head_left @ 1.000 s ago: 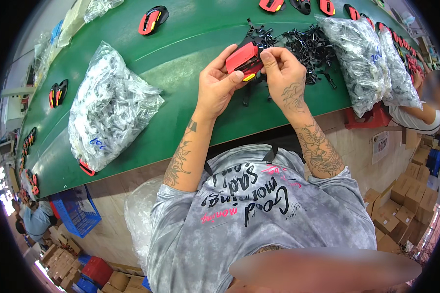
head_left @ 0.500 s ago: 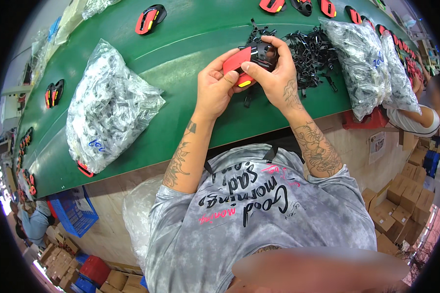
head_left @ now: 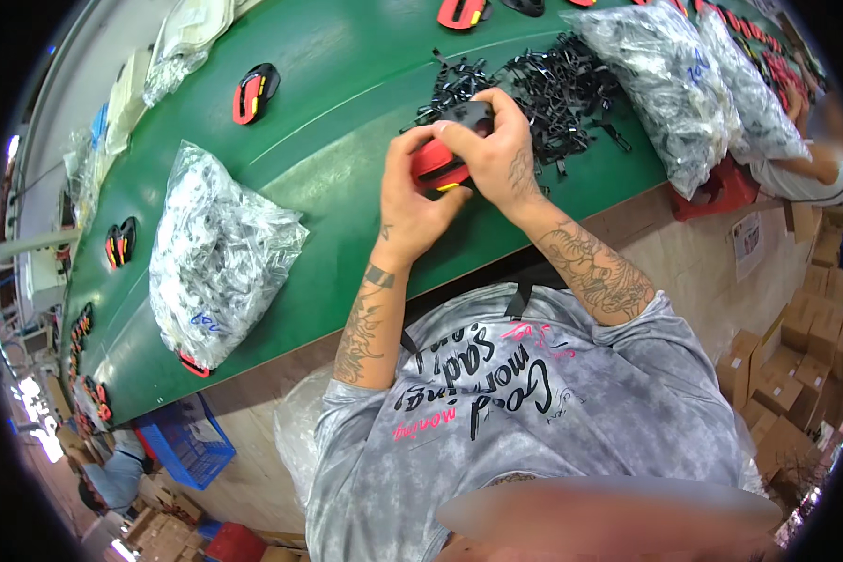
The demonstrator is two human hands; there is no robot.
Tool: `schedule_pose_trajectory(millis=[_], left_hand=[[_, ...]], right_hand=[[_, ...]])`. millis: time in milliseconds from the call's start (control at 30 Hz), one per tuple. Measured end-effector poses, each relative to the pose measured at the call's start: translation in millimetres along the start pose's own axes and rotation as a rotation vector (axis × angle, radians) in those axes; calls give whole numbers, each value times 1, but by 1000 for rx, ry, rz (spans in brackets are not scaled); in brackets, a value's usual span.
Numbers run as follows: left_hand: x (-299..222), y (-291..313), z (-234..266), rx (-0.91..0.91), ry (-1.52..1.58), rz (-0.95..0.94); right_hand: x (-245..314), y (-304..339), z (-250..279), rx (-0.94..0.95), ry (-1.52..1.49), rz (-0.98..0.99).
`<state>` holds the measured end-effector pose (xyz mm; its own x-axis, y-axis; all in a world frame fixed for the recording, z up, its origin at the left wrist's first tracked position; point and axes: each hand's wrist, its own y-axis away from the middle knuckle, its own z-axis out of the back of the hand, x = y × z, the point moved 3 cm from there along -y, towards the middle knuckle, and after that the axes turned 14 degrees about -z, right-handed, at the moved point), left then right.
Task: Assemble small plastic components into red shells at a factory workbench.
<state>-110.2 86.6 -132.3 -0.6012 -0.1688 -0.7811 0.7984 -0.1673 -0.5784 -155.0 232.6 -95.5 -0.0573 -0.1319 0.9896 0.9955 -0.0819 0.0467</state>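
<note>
1. We identify the support surface: a green tabletop (head_left: pixel 347 131) with a straight near edge.
2. At left, we find a filled clear bag (head_left: pixel 220 258) lying near that edge.
3. Beyond this bag we note a red-and-black unit (head_left: pixel 256 94); to its left, a second such unit (head_left: pixel 120 243).
4. At right, we find two more filled bags (head_left: pixel 670 84), side by side.
5. Just left of these, we locate a loose heap of small black parts (head_left: pixel 562 94).
</note>
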Motion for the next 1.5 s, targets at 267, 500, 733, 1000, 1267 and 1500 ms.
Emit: schedule_pose_trajectory(millis=[267,500,733,1000,1267,1500], left_hand=[[-23,7,-7,-203,-32,23],[-17,-63,46,38,-720,112],[100,-167,107,172,-1410,217],[155,-249,-32,398,-980,468],[66,-158,39,-229,552,418],[30,-1,71,-515,862,308]], right_hand=[[22,19,20,-85,204,355],[27,-13,105,2,130,232],[3,30,162,107,393,28],[10,65,64,490,696,266],[-27,37,35,410,994,512],[-3,29,23,282,938,675]])
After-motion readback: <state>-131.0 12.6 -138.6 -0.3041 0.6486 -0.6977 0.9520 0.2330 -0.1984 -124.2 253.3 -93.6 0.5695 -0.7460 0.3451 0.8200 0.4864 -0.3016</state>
